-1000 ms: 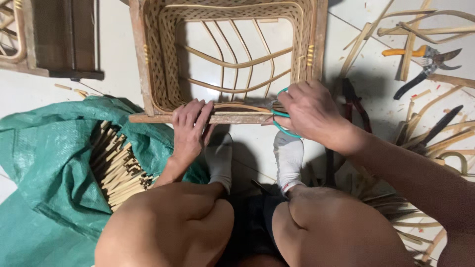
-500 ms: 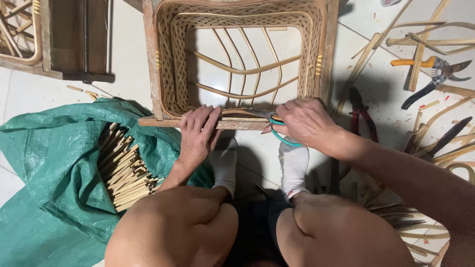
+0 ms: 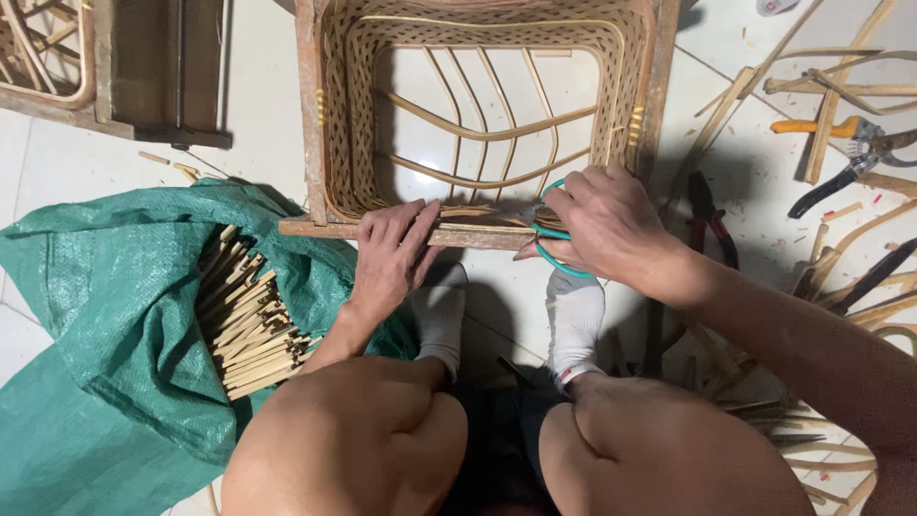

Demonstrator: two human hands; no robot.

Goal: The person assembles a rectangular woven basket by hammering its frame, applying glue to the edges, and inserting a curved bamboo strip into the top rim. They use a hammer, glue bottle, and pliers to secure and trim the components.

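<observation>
A woven rattan basket frame (image 3: 336, 115) with wooden rails lies on the white tile floor in front of my knees. My left hand (image 3: 390, 250) rests flat on its near wooden rail (image 3: 478, 235), fingers spread over the edge. My right hand (image 3: 604, 225) grips green-handled scissors (image 3: 552, 250) at the same rail, by the woven wall; the blades are hidden behind my fingers. My feet in white socks (image 3: 441, 315) sit just under the rail.
A green tarp (image 3: 105, 315) on the left holds a bundle of cut bamboo sticks (image 3: 250, 320). Orange-handled pruners (image 3: 841, 129), red-handled pliers (image 3: 712, 215) and loose rattan strips (image 3: 831, 81) lie at right. Another wooden frame (image 3: 115, 67) stands top left.
The view has shifted so the basket sits slightly lower and right. Both hands stay on the near rail; my right hand has shifted a little along it with the scissors.
</observation>
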